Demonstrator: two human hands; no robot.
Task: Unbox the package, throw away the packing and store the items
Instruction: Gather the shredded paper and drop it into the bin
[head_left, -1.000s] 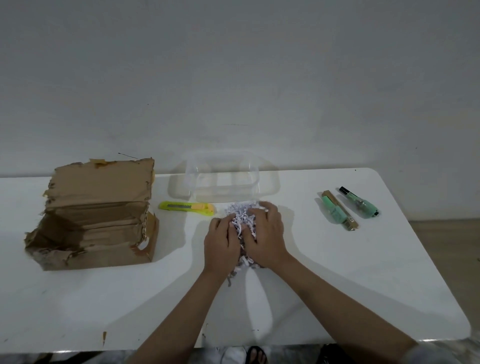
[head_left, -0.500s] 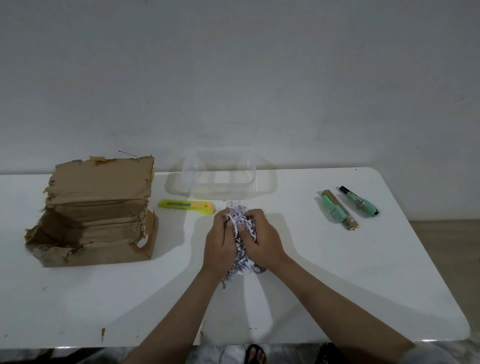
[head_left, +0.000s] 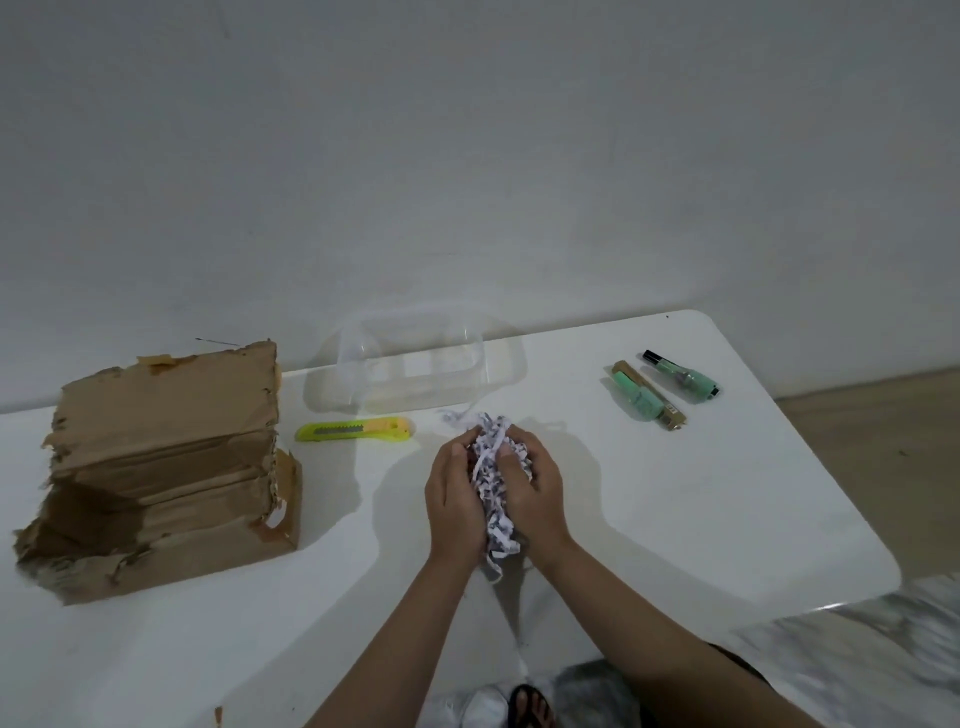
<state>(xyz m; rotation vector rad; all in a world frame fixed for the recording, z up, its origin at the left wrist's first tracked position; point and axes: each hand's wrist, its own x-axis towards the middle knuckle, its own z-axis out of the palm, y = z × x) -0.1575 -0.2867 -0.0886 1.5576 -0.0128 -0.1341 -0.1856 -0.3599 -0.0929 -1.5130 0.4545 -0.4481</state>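
Since a second ago both hands have scooped the shredded paper off the tabletop and bunched it tighter, so now it's a lifted wad instead of a flat pile, with a few strands left lying just behind it.

Going big to small: white table (head_left: 675, 519) takes up most of the view. On its left side sits the torn cardboard box (head_left: 161, 467), ripped open; what I can see of the inside looks empty, though the bottom is in shadow so I can't swear to it. At the back, in the middle, is a clear plastic container (head_left: 415, 364), nothing in it as far as I can tell. The left hand (head_left: 454, 499) and right hand (head_left: 530, 493) are pressed together, both clamped on the shredded paper (head_left: 491, 467), held just above the table in front of the container. A yellow-green box cutter (head_left: 356, 430) lies between box and hands. Off to the right, well apart from everything, lie two green bottles (head_left: 662, 392) side by side.

That paper looks super light, soft and springy, so it'll probably shed strands. Best bet is cupping it from both sides and squeezing it firm. The bottles look small, rigid and maybe glass, so I'd grab those by the body.
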